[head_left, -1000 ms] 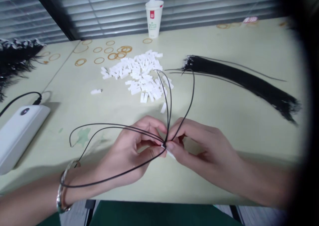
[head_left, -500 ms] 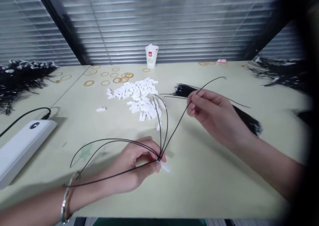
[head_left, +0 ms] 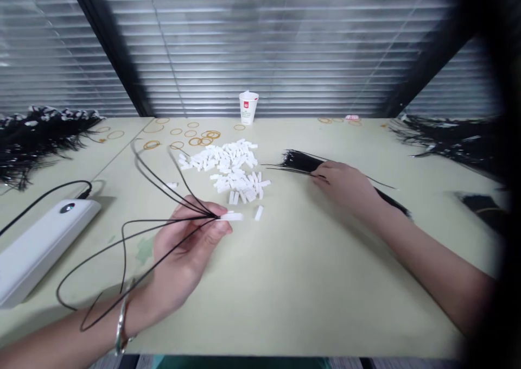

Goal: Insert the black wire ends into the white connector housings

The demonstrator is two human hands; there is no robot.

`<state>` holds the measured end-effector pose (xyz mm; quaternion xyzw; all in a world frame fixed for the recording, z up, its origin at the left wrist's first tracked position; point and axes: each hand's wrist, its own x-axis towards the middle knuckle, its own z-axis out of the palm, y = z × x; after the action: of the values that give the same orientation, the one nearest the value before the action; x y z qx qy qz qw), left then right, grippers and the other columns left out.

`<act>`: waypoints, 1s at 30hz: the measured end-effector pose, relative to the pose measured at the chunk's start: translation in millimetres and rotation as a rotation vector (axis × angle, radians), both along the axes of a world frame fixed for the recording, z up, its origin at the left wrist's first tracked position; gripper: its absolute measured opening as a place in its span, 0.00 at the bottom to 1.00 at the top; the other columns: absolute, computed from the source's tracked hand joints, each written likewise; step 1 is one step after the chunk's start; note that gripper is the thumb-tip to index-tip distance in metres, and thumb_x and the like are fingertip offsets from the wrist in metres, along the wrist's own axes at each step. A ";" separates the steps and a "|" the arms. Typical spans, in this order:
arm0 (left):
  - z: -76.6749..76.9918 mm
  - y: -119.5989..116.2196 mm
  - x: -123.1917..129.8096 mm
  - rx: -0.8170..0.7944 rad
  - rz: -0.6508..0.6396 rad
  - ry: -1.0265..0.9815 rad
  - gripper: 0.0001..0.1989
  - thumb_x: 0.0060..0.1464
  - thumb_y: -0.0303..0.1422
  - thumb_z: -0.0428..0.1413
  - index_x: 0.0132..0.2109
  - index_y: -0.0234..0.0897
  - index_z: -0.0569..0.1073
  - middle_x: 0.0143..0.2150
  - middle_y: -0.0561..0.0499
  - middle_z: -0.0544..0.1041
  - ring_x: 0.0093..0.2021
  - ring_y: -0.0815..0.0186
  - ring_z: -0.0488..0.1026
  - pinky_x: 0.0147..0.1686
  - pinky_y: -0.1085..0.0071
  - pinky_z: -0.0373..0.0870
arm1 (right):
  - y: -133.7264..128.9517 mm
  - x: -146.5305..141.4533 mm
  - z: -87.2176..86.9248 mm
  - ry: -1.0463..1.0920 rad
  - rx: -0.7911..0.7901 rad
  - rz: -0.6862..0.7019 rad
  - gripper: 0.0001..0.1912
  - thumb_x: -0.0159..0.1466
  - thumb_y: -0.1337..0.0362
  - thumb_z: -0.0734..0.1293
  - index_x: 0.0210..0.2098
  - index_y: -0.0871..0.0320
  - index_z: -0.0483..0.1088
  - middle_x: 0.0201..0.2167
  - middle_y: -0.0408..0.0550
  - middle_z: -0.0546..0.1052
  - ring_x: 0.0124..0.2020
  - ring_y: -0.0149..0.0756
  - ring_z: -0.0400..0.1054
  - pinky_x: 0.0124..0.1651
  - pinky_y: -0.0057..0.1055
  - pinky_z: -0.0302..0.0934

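My left hand [head_left: 189, 244] pinches a small white piece [head_left: 233, 216] between thumb and fingertips, with several thin black wires [head_left: 163, 221] fanning out from its left end over the hand and wrist. On the right, my right hand [head_left: 342, 187] rests on a bundle of straight black wires [head_left: 301, 161]; its fingertips are turned down and what they hold, if anything, is hidden. A pile of white pieces [head_left: 234, 168] lies between the hands, and one loose white piece [head_left: 259, 212] is just right of the held one.
A paper cup [head_left: 248, 108] stands at the back, with rubber bands [head_left: 206, 138] to its left. The white power bank [head_left: 49, 249] and its cable are at the left. Dark wire heaps lie at the far left [head_left: 40, 141] and far right [head_left: 451, 141].
My left hand has moved left and up, turning the white piece level. My right hand has let go of the long wire and moved onto the black bundle.
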<state>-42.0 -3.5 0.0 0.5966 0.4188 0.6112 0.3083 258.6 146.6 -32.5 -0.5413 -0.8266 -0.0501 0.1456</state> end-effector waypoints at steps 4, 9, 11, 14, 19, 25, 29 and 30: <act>6.0 3.7 4.0 -0.029 -0.035 0.212 0.07 0.52 0.22 0.56 0.36 0.38 0.74 0.37 0.52 0.73 0.36 0.70 0.70 0.36 0.74 0.70 | 6.3 5.3 -2.6 0.017 0.011 0.002 0.11 0.62 0.64 0.57 0.31 0.58 0.70 0.34 0.51 0.73 0.35 0.40 0.66 0.36 0.35 0.58; 5.0 2.8 8.5 0.009 -0.091 0.323 0.07 0.51 0.22 0.57 0.37 0.37 0.73 0.36 0.51 0.75 0.38 0.68 0.72 0.40 0.71 0.71 | 11.0 3.8 -4.8 0.099 0.054 0.034 0.10 0.62 0.64 0.57 0.29 0.58 0.67 0.32 0.52 0.72 0.36 0.42 0.64 0.37 0.36 0.55; 4.0 1.1 9.0 -0.054 -0.116 0.346 0.08 0.52 0.23 0.56 0.39 0.38 0.71 0.39 0.51 0.74 0.40 0.66 0.72 0.43 0.69 0.71 | 9.1 2.5 -0.4 0.179 0.094 0.021 0.09 0.62 0.64 0.58 0.29 0.58 0.66 0.31 0.53 0.71 0.36 0.43 0.62 0.38 0.37 0.53; 5.2 -0.6 8.6 -0.062 -0.131 0.406 0.09 0.53 0.23 0.55 0.40 0.40 0.70 0.38 0.51 0.73 0.41 0.67 0.72 0.44 0.71 0.70 | 1.1 0.9 14.6 0.364 0.166 -0.022 0.06 0.62 0.63 0.59 0.35 0.57 0.66 0.30 0.52 0.70 0.33 0.41 0.60 0.38 0.38 0.52; 7.2 -2.9 7.0 -0.029 -0.173 0.435 0.13 0.53 0.22 0.55 0.42 0.45 0.69 0.40 0.54 0.74 0.41 0.68 0.72 0.44 0.71 0.70 | -13.1 -2.7 42.0 0.826 0.168 0.043 0.11 0.64 0.63 0.58 0.46 0.52 0.64 0.28 0.45 0.68 0.28 0.34 0.62 0.37 0.35 0.56; 7.6 -4.2 4.6 -0.095 -0.196 0.505 0.13 0.54 0.23 0.53 0.43 0.46 0.70 0.41 0.54 0.74 0.43 0.66 0.71 0.48 0.70 0.68 | -6.0 -3.9 41.9 1.273 -0.128 0.193 0.13 0.56 0.68 0.65 0.42 0.51 0.70 0.40 0.50 0.74 0.44 0.38 0.68 0.43 0.35 0.62; 11.3 -2.6 4.2 -0.093 -0.234 0.561 0.10 0.55 0.25 0.52 0.41 0.43 0.73 0.42 0.51 0.74 0.46 0.63 0.70 0.50 0.66 0.67 | -5.8 -12.5 33.1 1.390 -0.186 0.176 0.10 0.55 0.66 0.69 0.37 0.53 0.72 0.36 0.49 0.75 0.41 0.38 0.69 0.41 0.34 0.62; 11.9 -2.1 4.6 -0.106 -0.234 0.570 0.09 0.55 0.25 0.52 0.41 0.43 0.73 0.42 0.50 0.74 0.46 0.63 0.70 0.50 0.66 0.67 | -8.2 -16.1 32.5 1.404 -0.171 0.168 0.07 0.56 0.65 0.68 0.36 0.54 0.73 0.33 0.49 0.74 0.38 0.36 0.69 0.40 0.34 0.62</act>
<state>-37.4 -5.6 11.9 0.7712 0.4482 0.3570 0.2775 242.4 138.4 0.0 -0.3899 -0.5775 0.3867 0.6041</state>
